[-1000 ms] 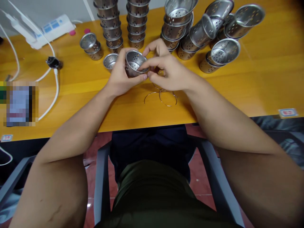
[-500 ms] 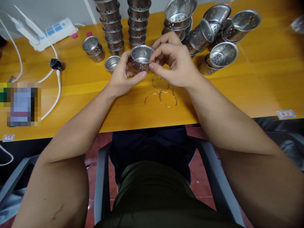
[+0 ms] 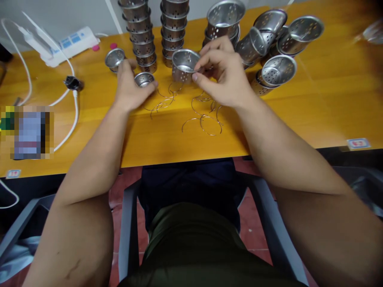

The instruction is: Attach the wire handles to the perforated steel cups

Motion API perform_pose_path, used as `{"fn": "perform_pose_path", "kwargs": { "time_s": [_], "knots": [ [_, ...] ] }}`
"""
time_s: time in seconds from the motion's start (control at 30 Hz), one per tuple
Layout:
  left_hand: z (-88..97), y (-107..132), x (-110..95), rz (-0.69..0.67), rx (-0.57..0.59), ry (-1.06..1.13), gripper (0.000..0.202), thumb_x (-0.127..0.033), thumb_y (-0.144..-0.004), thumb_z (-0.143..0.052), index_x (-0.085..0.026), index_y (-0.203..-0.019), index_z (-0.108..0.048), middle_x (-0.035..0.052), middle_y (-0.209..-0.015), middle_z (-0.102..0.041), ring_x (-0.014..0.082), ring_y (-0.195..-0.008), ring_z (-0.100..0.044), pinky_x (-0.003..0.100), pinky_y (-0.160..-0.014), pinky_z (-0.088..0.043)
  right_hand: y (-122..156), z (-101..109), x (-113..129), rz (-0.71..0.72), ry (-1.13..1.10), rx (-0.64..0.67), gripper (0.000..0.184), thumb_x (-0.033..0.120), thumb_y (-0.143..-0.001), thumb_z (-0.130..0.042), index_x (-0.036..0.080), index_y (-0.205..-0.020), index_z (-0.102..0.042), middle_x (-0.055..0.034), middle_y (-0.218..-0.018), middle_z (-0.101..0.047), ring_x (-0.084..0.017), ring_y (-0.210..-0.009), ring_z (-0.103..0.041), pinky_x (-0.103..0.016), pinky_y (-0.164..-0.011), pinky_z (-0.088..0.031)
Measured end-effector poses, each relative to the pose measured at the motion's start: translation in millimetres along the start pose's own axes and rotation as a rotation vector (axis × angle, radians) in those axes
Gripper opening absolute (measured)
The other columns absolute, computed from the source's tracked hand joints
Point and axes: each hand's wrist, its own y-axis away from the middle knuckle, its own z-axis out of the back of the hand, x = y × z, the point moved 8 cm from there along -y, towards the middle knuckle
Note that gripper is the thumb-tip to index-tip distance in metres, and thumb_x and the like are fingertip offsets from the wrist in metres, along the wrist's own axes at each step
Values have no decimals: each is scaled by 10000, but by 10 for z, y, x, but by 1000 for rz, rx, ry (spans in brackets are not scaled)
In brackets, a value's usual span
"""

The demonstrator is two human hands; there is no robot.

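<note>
My right hand [image 3: 223,73] pinches the rim of a perforated steel cup [image 3: 183,65] that stands upright near the tall stacks. My left hand [image 3: 129,85] has its fingers curled round a small steel cup [image 3: 143,79] on the yellow table [image 3: 167,137]. Thin wire rings [image 3: 206,119] lie loose between and below both hands.
Two tall stacks of cups [image 3: 140,36] rise at the back. More cups [image 3: 271,44], some tipped over, pile up at the back right, and another low cup [image 3: 114,57] sits at the left. A white power strip [image 3: 70,42] and white cable [image 3: 72,115] lie far left.
My left hand let go of the perforated cup and moved left onto the small cup. My right hand carried the perforated cup slightly away and set it upright, uncovering more wire rings.
</note>
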Motion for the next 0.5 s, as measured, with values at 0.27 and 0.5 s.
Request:
{"fn": "perform_pose_path", "kwargs": {
  "time_s": [0.27,0.5],
  "knots": [
    [-18,-1,-76,184,-36,-6,1401,-1182,-548,-1101,-355,-1479,-458,6,-1355,-585,300,-1205,-402,607,-1115,-393,152,-352,147,15,-134,411,290,518,-1062,-971,261,-1127,-852,-180,-1676,-698,-373,-1433,-755,-513,-1214,-713],
    [-275,-59,-434,-202,-104,178,1467,-1448,-674,-537,-458,-1743,-357,12,-1599,-566,352,-1332,-390,649,-1149,-358,191,-532,169,10,88,585,197,446,-1109,-962,320,-1253,-914,-142,-1612,-779,-428,-1506,-743,-591,-1266,-675]
  ]
}}
